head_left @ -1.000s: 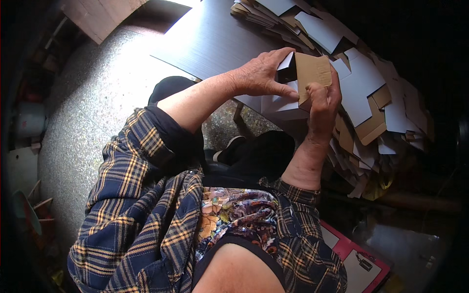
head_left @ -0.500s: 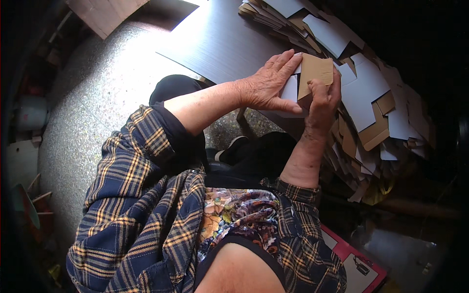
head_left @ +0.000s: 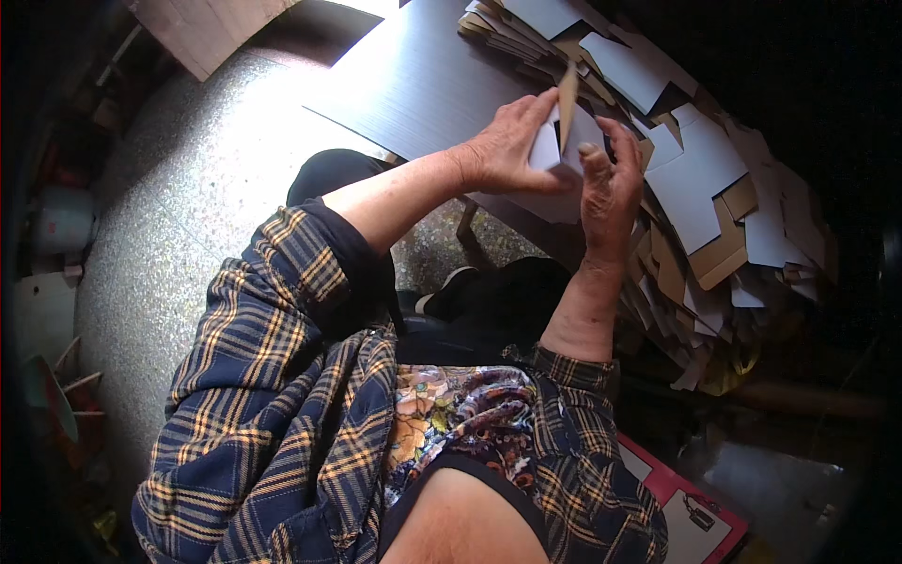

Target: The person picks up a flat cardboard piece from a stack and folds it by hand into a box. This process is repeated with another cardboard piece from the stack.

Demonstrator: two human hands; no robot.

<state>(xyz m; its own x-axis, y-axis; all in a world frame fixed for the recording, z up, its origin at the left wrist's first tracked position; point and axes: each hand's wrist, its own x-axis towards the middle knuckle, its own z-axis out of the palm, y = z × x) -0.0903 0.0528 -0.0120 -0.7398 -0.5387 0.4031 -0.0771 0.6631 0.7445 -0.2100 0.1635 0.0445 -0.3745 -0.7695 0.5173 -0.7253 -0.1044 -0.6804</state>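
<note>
A small white cardboard box (head_left: 584,137) with a brown inner side sits at the table's near edge. My left hand (head_left: 507,146) grips it from the left, its fingers along the far side and its thumb along the near side. One flap (head_left: 567,99) stands up from the box, brown face showing, with a dark gap beneath it. My right hand (head_left: 613,193) is just right of the box, thumb raised and fingers apart. Whether its fingertips touch the box's far right side cannot be told.
A large heap of flattened white and brown cartons (head_left: 700,179) covers the right part of the grey table (head_left: 404,89). Below right lies a pink-edged board (head_left: 700,517) with a dark clip. A wooden panel (head_left: 211,28) stands at the upper left, over a speckled floor (head_left: 150,226).
The brown flap, earlier lying toward me under my right hand, now stands upright. My right thumb and fingers have come off it and spread. The box has turned in my left hand.
</note>
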